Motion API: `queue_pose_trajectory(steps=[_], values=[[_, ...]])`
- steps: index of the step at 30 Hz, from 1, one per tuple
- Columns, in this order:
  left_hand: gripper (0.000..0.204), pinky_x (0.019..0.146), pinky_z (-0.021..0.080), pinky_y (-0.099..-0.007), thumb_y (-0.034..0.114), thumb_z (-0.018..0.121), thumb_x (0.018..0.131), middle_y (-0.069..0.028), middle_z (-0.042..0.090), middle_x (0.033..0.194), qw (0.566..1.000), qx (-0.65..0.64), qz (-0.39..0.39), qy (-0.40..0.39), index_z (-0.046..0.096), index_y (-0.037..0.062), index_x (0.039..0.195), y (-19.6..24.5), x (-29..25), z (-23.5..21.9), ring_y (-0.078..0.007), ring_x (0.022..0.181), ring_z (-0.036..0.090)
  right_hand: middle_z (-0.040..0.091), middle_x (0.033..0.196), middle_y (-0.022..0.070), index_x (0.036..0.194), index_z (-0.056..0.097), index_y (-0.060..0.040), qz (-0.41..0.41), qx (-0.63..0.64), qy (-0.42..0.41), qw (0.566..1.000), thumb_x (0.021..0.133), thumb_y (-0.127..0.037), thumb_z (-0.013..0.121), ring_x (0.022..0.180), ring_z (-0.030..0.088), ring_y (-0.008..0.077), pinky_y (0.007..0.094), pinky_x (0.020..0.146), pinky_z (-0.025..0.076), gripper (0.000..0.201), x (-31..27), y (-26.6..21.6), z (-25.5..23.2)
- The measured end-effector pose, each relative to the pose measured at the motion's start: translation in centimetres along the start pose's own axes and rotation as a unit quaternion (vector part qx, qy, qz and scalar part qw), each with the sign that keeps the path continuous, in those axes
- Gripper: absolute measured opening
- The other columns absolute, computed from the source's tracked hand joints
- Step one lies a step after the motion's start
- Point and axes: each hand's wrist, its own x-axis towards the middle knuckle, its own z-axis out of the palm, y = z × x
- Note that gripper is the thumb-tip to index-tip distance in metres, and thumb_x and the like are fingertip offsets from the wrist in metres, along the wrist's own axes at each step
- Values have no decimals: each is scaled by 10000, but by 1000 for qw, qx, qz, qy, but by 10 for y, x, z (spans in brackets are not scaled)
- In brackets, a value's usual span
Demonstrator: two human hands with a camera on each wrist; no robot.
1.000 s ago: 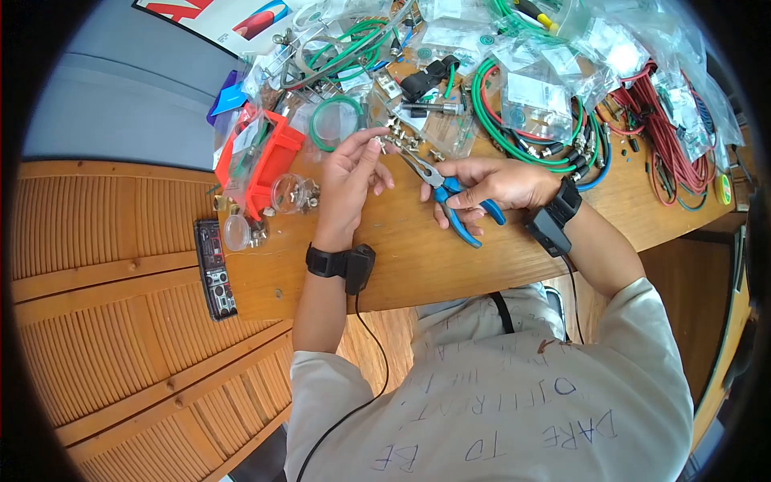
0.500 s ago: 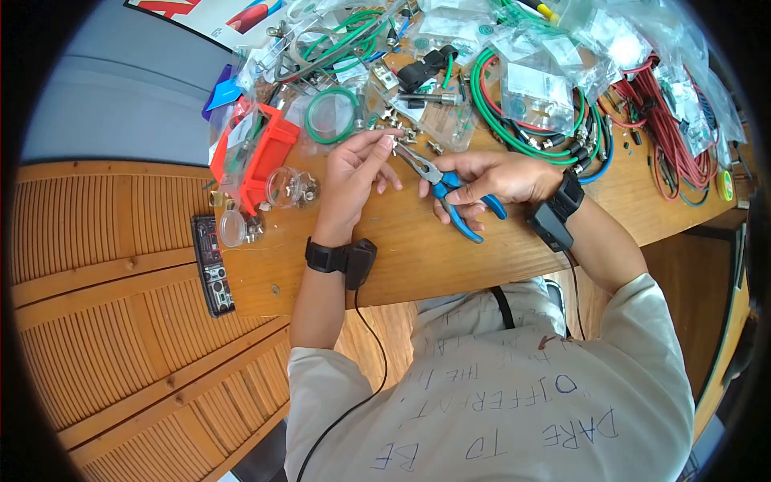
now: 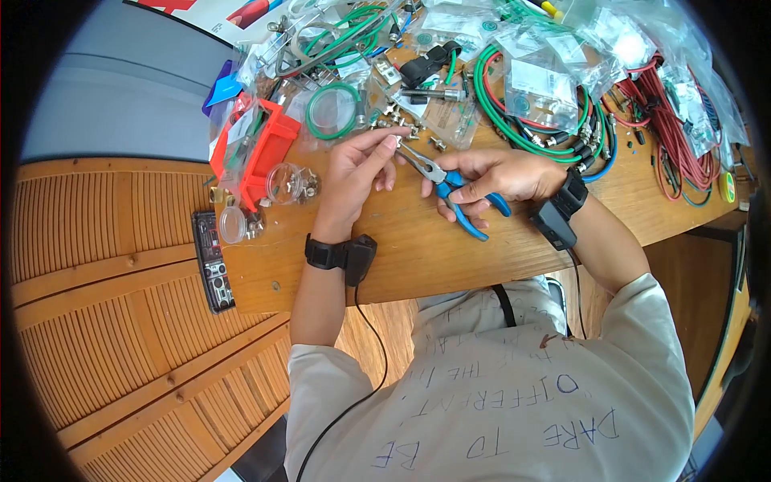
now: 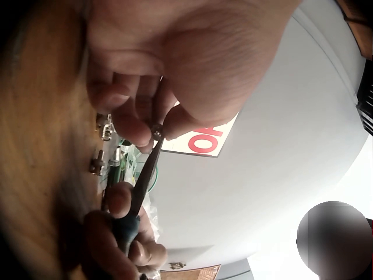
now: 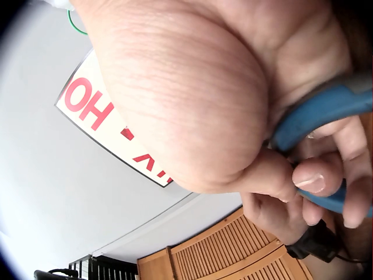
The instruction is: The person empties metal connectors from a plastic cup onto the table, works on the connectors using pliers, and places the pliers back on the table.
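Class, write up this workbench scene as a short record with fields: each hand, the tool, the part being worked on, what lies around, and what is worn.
Left hand: pinches a small metal part between thumb and finger
Right hand: grips the pliers
Tool: pliers with blue handles, tips at the metal part
Part type: too small to tell
Beside the left hand: red bin, clear round container
Far right of the table: bundle of red cable
Worn: a black device on each wrist
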Motion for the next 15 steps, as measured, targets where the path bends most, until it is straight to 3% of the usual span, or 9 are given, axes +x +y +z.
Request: queue_pose_trajectory(steps=[12, 15], values=[[341, 519, 348, -203, 247, 589, 1109, 20, 607, 734, 1000, -10, 11, -3, 682, 23, 1349, -4, 1, 0, -48, 577, 523, 675, 1020, 65, 1366, 553, -41, -3, -11, 1, 1000, 1074, -91, 595, 706, 599, 90, 249, 638, 509, 299, 0, 2, -2], [298, 506, 357, -203, 231, 606, 1100, 6, 636, 791, 999, -32, 14, 28, 678, 30, 1309, -5, 3, -1, -57, 577, 539, 680, 1038, 79, 1373, 546, -36, -2, -5, 4, 1000, 1072, -74, 589, 704, 588, 85, 250, 649, 513, 306, 0, 3, -2]])
